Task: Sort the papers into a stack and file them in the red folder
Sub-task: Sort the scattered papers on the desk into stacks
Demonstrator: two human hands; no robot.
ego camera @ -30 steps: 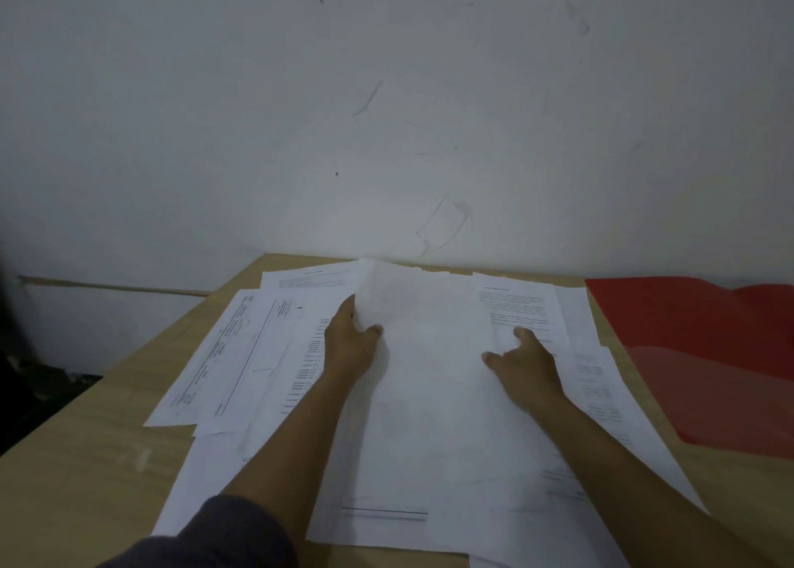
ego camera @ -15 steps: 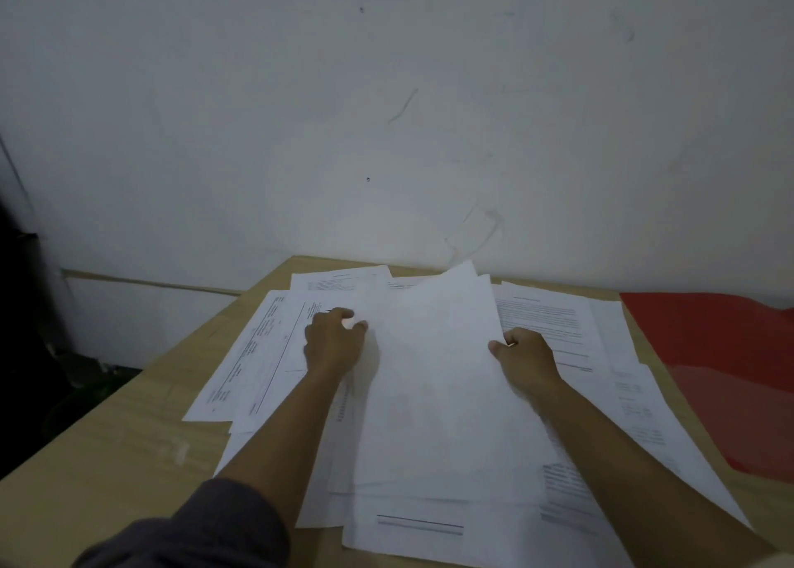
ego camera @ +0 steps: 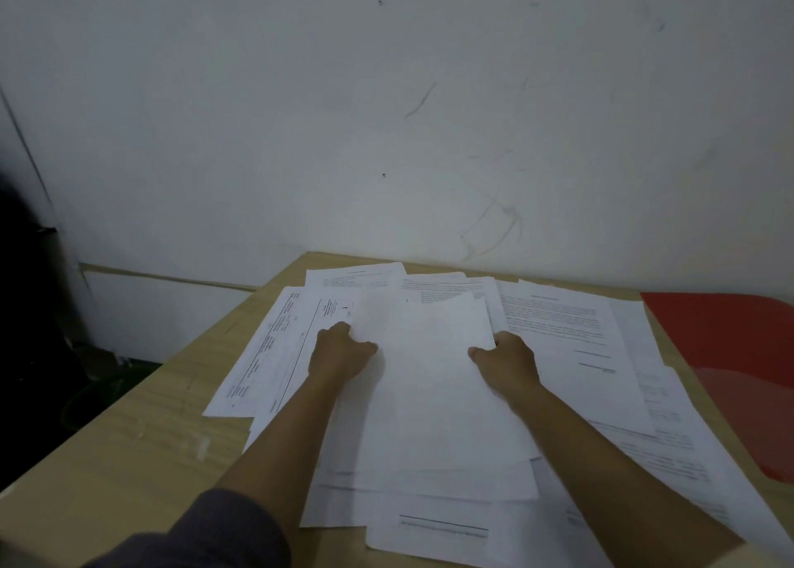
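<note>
Several white printed papers (ego camera: 554, 331) lie spread and overlapping across the wooden table (ego camera: 129, 447). A small bundle of blank-side-up sheets (ego camera: 429, 378) sits in the middle. My left hand (ego camera: 339, 352) grips the bundle's left edge, thumb on top. My right hand (ego camera: 507, 359) grips its right edge the same way. The red folder (ego camera: 730, 352) lies flat at the table's right side, partly cut off by the frame.
A scuffed white wall (ego camera: 386, 116) stands right behind the table's far edge. The table's left edge drops to a dark floor area (ego camera: 38, 352). Loose sheets (ego camera: 275, 348) reach toward the left edge.
Both hands have closed on the sides of the middle sheets and drawn them together toward me. The sheets, lifted and curled before, now lie flatter. The view has shifted left.
</note>
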